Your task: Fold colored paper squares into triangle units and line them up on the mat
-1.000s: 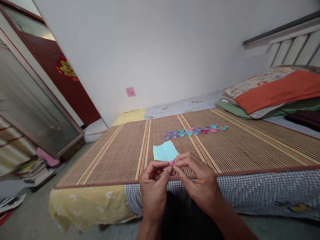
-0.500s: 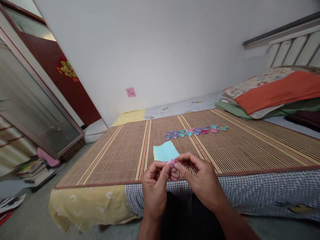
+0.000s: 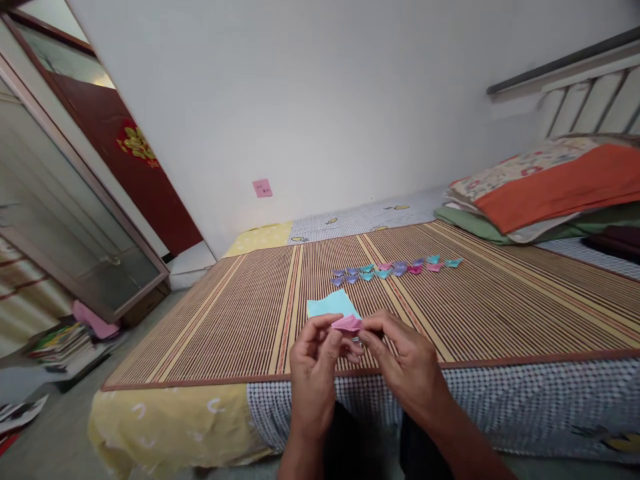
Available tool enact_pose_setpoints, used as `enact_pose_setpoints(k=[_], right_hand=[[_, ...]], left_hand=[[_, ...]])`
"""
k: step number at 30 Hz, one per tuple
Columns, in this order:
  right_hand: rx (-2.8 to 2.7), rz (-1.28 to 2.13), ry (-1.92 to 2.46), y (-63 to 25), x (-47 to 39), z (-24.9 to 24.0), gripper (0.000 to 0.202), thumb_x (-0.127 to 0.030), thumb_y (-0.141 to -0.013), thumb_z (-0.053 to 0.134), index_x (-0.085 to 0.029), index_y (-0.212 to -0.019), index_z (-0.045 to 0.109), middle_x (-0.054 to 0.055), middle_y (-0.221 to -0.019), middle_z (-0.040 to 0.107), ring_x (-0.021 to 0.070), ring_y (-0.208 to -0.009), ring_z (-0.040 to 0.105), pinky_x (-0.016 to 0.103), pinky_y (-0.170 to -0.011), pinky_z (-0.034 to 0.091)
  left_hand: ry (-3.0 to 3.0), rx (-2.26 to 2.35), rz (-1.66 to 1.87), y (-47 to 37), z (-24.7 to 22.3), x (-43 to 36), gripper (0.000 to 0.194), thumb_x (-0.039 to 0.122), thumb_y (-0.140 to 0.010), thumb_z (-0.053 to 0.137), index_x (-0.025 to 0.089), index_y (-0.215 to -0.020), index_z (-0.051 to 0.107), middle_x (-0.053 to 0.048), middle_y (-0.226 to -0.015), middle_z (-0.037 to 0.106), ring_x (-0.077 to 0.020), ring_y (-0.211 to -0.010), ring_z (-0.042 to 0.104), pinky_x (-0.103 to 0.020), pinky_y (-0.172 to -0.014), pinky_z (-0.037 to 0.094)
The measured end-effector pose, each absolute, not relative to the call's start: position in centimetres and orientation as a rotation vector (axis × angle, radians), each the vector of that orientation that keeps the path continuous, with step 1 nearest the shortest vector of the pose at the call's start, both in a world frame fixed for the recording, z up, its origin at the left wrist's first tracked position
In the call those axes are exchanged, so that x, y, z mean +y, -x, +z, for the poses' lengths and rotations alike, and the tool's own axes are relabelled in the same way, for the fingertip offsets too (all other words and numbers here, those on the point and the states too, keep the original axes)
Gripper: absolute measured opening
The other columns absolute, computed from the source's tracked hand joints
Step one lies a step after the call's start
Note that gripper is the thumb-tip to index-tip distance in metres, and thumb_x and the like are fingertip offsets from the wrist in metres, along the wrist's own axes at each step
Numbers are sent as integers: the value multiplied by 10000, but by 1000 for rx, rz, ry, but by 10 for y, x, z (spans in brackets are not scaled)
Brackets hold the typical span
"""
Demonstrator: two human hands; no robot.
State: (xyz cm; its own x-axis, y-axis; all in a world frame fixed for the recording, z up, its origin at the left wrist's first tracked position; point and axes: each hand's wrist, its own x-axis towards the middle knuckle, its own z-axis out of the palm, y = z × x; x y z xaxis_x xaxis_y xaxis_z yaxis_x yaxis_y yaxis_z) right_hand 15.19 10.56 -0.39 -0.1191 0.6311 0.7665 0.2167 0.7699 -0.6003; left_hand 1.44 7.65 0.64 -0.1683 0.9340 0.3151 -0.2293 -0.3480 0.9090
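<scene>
- Plain pale wall (image 3: pixel 320 100) behind; striped mat (image 3: pixel 215 320) spread over a bed, patterned cloth (image 3: pixel 525 403) hanging below the mat's near edge.
- Pink folded paper (image 3: pixel 347 323) held up between the hands, over the mat's near edge, about midway along it.
- Left hand (image 3: pixel 315 373): thumb and forefinger pinching the left end; lower fingers (image 3: pixel 353 348) loosely curled beneath.
- Right hand (image 3: pixel 415 363): thumb and forefinger tips pinched on the right end.
- Cyan paper (image 3: pixel 327 305) lying on the mat, just beyond the hands; two rows of small folded papers (image 3: pixel 384 274) farther off, toward the mat's far edge.
- Handling, my judgement: small, thin piece, likely to crumple. Best steadied at the left end while the right fingertips work lightly.
- Creases too small to read; line up edges before pressing, and run a nail along each fold. Tugging both ends could tear it.
</scene>
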Motion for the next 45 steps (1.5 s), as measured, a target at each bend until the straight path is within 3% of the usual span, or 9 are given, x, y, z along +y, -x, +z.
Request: enact_pose_setpoints(k=[9,15,22,31,40,45], right_hand=[[-1844,34,638,-152,182,-15,176,-50,-993,528,-160,-1068,643,78,-917,674,210,-886,640,346,-796,508],[-1808,198,687,-154,234,-17,236,-62,-976,525,-173,-1151,638,74,-1013,682,198,-971,653,334,-842,520],[-1797,257,698,-156,268,-17,67,-134,-925,656,-188,-964,659,44,-942,679,191,-936,654,335,-841,524],[-1780,274,655,-148,278,-30,148,-57,-907,614,-198,-917,661,49,-929,678,196,-932,671,335,-803,555],[-1824,306,701,-153,282,-35,169,-70,-891,629,-217,-946,693,55,-1020,718,203,-1012,703,335,-865,572],[-1853,432,678,-150,282,-33,172,-60,-901,603,-211,-878,683,30,-918,710,174,-912,698,296,-794,560]], left_hand=[[-1095,853,1528,-9,9,154,210,337,-920,710,142,-999,712,-39,-823,727,-125,-666,699,-222,-638,562],[-1181,820,1470,2,-5,218,146,261,-900,724,139,-979,714,-52,-865,741,-126,-682,699,-217,-629,553],[-1167,842,1520,-1,-27,250,176,226,-847,757,156,-996,696,-45,-863,741,-127,-657,694,-214,-580,545],[-1159,947,1509,1,-32,245,178,245,-882,712,146,-1026,678,-36,-791,708,-93,-577,619,-175,-509,475],[-1166,1029,1410,6,-36,246,198,293,-900,704,149,-1034,679,-27,-721,689,-99,-565,571,-179,-497,429],[-1195,1045,1390,8,-38,245,220,333,-925,679,159,-1058,685,-25,-726,682,-104,-581,562,-186,-502,413]])
